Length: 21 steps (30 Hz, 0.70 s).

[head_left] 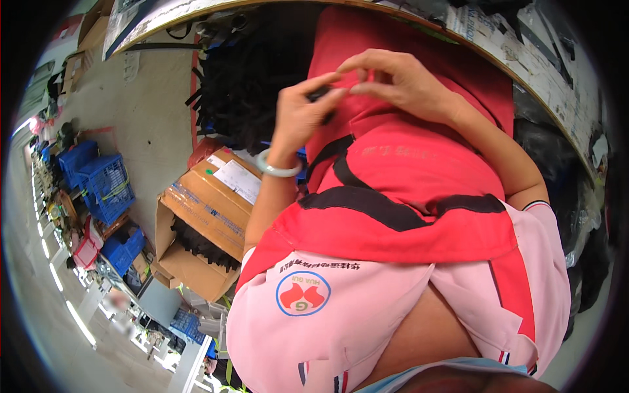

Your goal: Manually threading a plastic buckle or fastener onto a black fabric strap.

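Both of my hands meet above the red apron (419, 157) on my lap. My left hand (295, 114), with a pale bangle (278, 167) at its wrist, is closed around a small black piece (319, 93), partly hidden by its fingers. Fingers bent, my right hand (400, 78) comes in from the right, its index finger and thumb at the left fingertips. Whether anything sits in the right fingers is too small and blurred to make out.
A worktable edge (478, 49) curves across the top and right. Left of my legs lies a heap of black strips (239, 98). Beside my left arm stands an open cardboard box (209, 209) with black pieces inside. Blue crates (108, 187) stand farther left on the floor.
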{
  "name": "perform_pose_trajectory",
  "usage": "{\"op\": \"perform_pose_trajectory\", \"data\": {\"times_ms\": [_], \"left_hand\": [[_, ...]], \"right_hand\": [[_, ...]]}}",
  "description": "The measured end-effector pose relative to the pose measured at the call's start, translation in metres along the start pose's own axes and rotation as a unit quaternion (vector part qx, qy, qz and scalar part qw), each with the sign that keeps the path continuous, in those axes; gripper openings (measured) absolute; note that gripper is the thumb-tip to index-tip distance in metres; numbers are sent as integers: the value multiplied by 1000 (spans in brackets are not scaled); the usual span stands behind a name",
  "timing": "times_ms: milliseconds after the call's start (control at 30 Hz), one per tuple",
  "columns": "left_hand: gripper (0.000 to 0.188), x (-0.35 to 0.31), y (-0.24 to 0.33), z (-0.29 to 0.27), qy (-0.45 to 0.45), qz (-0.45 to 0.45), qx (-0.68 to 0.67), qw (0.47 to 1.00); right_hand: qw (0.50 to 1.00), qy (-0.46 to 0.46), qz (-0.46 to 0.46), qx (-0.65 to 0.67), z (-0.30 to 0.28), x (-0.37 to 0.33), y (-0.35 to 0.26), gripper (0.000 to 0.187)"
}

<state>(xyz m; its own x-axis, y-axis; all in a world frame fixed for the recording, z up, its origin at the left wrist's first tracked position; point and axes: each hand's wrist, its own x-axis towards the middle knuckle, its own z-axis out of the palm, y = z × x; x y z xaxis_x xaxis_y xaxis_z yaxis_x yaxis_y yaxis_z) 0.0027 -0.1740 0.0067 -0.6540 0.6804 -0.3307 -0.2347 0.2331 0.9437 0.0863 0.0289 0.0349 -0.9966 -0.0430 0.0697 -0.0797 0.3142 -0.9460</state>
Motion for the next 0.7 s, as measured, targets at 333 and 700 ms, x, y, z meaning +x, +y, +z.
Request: {"op": "perform_pose_trajectory", "data": {"times_ms": [333, 700], "left_hand": [[27, 42, 15, 38, -111, -111, -178, 971], [37, 60, 15, 78, -85, -78, -219, 969]], "right_hand": [[934, 70, 221, 272, -38, -25, 33, 26], [881, 77, 218, 412, -36, -38, 42, 18]]}}
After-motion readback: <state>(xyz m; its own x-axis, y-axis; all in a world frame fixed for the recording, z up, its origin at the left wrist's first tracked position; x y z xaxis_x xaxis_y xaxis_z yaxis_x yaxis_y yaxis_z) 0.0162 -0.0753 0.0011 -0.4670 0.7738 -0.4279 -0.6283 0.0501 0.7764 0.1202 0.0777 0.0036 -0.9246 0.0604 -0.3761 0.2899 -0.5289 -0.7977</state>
